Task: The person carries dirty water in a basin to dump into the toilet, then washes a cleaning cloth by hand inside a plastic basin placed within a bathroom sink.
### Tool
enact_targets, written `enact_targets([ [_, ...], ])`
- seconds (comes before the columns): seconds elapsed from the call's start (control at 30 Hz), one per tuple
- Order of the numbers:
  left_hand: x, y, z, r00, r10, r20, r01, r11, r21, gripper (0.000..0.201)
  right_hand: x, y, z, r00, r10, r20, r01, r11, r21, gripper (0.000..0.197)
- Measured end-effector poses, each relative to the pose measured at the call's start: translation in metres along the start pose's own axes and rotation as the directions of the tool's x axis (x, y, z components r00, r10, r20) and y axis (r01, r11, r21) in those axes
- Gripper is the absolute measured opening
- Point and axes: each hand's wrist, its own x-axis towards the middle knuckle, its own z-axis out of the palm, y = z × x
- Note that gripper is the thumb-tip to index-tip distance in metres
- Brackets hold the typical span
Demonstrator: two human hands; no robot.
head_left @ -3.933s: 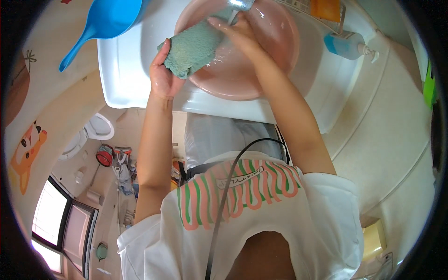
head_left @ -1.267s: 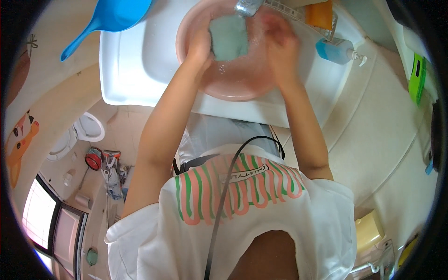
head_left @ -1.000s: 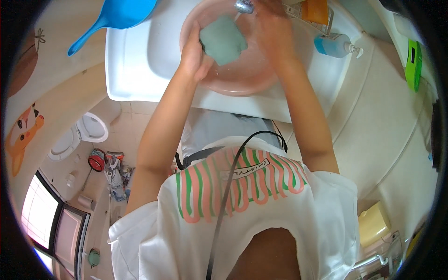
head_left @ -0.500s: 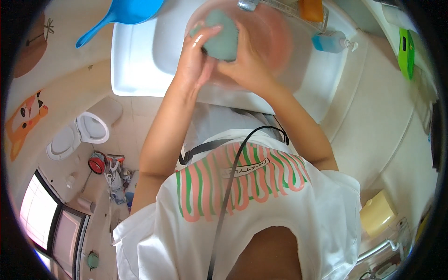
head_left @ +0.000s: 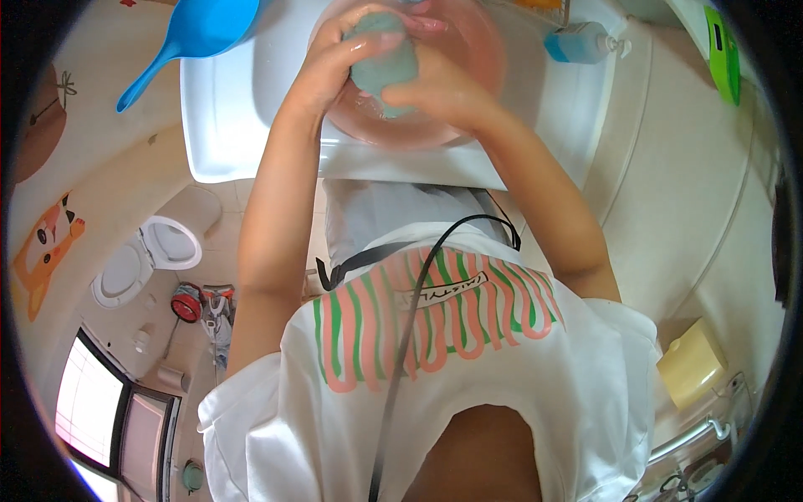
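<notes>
Nearest: white shirt [head_left: 276, 418] with pink and green wavy stripes, black cable [head_left: 403, 351] running down over it. Both bare forearms reach up and away from it.

Left hand [head_left: 322, 69]: grip narrow, holding the green cloth [head_left: 386, 71], thumb laid across it. Right hand [head_left: 447, 88]: grip also on the cloth, from its right side, thumb low against it. Cloth is bunched between the two hands, over the left part of the pink basin [head_left: 393, 135]. Some fingertips at the far side look wet; cannot tell how all the fingers sit, partly hidden by the cloth.

Basin sits in the white sink [head_left: 222, 125], near its front edge. Blue scoop [head_left: 209, 29] at the sink's upper left, handle pointing down-left past the rim. Pump bottle [head_left: 577, 43] with blue liquid lies on its side at the right, well apart from the hands. Bright green object [head_left: 722, 57] farther right, kind unclear.

Farther, lower left: toilet [head_left: 171, 241] with lid up, red round item [head_left: 186, 303] near it, then dark-framed window [head_left: 90, 402].
</notes>
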Motion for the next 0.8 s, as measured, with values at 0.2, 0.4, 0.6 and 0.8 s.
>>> enact_targets([
  [0.2, 0.019, -0.004, -0.003, 0.972, 0.226, -0.065, -0.213, 0.962, 0.169, 0.016, 0.007, -0.003, -0.001, 0.996, -0.046, -0.074, 0.049, 0.998, 0.037, 0.064],
  [0.4, 0.023, 0.011, 0.014, 0.98, 0.091, -0.176, -0.108, 0.99, -0.086, 0.022, 0.016, 0.008, -0.006, 1.0, 0.019, -0.021, -0.017, 0.996, 0.089, 0.052],
  [0.6, 0.02, 0.004, 0.007, 0.957, 0.025, -0.288, -0.03, 0.999, -0.012, 0.039, 0.012, -0.02, -0.002, 0.967, 0.234, -0.098, -0.245, 0.962, -0.122, 0.041],
  [0.8, 0.027, 0.003, 0.017, 0.944, -0.024, -0.329, -0.005, 0.996, -0.086, 0.025, 0.014, 0.017, 0.012, 0.97, -0.045, -0.239, 0.009, 0.989, -0.15, 0.033],
])
